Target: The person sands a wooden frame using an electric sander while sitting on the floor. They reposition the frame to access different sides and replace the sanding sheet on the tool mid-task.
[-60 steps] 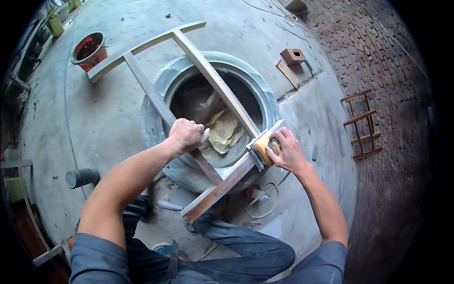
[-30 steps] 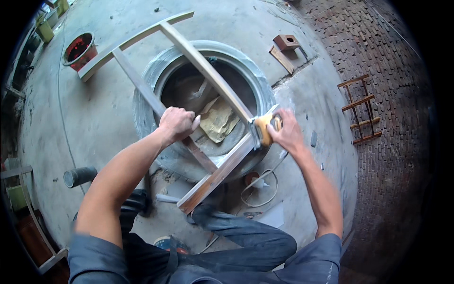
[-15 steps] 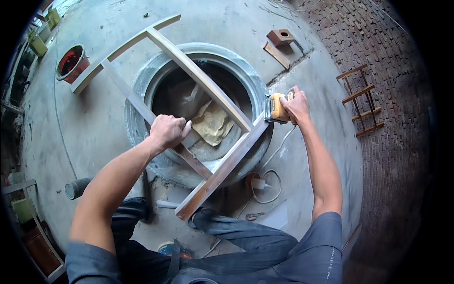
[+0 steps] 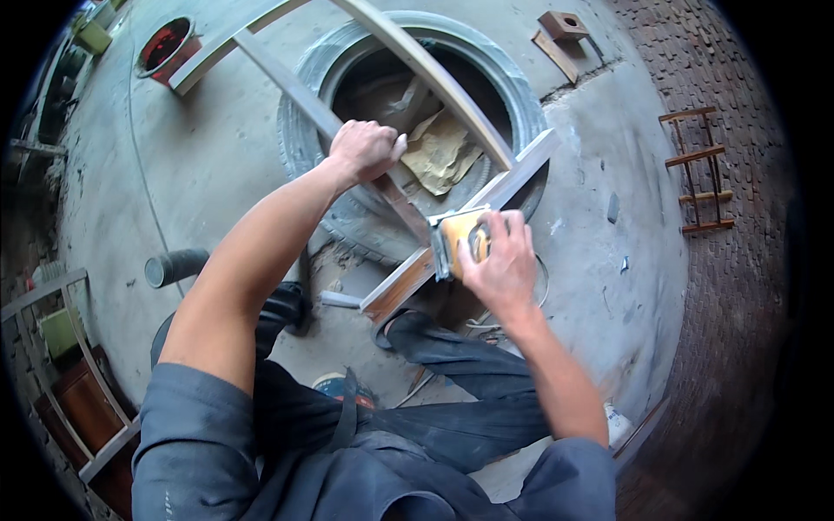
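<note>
A wooden frame of joined rails (image 4: 455, 97) rests on a large tyre (image 4: 516, 89). My left hand (image 4: 365, 149) is closed around the frame's thinner crossbar. In my right hand (image 4: 506, 265) is a yellow power sander (image 4: 460, 239), its pad against the near rail, close to where that crossbar joins. Bare reddish-brown wood shows on the rail's lower left end, while its upper right end looks pale. Crumpled brown paper (image 4: 441, 158) lies inside the tyre. The sander hides part of the rail beneath it.
A red-stained bucket (image 4: 184, 68) stands at the far left. A dark cylinder (image 4: 177, 267) lies left of my arm. At the far right are a brown block with a hole (image 4: 563, 26) and a wood strip (image 4: 556, 57). A small wooden rack (image 4: 695, 158) lies on the brick.
My right hand has moved the sander along the near rail, from its far right end toward the lower left. My left hand still grips the crossbar. The whole view has shifted.
</note>
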A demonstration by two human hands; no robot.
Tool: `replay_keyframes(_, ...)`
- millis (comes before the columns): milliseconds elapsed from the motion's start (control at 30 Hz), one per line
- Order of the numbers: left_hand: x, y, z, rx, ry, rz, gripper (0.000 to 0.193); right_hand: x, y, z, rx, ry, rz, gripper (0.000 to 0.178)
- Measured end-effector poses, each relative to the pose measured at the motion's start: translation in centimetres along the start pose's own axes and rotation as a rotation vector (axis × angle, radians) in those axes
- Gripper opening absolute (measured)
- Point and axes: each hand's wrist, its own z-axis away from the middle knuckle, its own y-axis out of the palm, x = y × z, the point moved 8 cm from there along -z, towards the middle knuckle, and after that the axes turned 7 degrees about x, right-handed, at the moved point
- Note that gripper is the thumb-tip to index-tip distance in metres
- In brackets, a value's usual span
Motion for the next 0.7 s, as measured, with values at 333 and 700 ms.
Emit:
replay_keyframes(333, -0.2, 0.1, 0.8, -0.066, 0.066, -0.079, 0.047, 1.8, 0.1, 0.7, -0.04, -0.029, 0.02, 0.036)
replay_keyframes(700, -3.0, 1.2, 6.7, 0.232, 0.467, -0.357, 0.06, 10.7, 2.5, 8.6, 0.112, -0.131, -0.037, 0.038)
